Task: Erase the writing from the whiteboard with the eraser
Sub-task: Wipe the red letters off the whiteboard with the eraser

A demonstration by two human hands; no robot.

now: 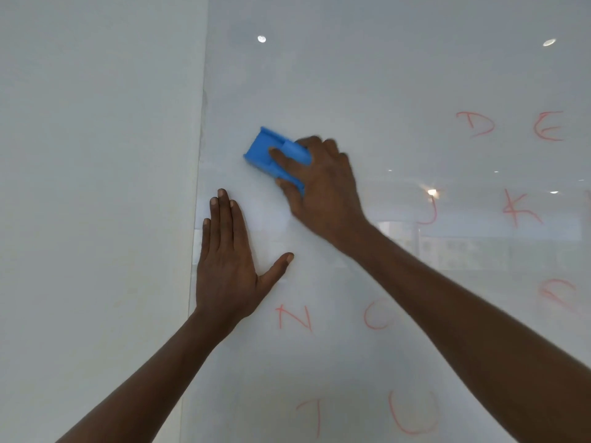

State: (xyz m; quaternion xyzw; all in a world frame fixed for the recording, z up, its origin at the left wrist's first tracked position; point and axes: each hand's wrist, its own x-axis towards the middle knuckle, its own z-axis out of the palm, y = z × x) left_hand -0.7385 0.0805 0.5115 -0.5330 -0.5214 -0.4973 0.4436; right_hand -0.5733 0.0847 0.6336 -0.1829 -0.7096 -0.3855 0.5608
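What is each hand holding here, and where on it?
Right hand grips the blue plastic eraser across its back. Left hand lies flat, holding nothing.

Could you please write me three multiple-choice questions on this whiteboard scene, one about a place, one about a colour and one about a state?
1. Where on the whiteboard is the eraser?
A. Near its left edge, above the left hand
B. Over the letter U
C. Beside the letter E

2. What colour are the letters that are left?
A. Black
B. Red
C. Green

3. What is the left hand doing?
A. Holding a marker
B. Gripping the eraser
C. Lying flat and open on the board

Answers: 1 A, since the blue eraser sits close to the left edge, higher than the flat hand. 2 B, as the N, the U and the D are all red strokes. 3 C, its fingers are spread on the surface while the right hand holds the eraser.
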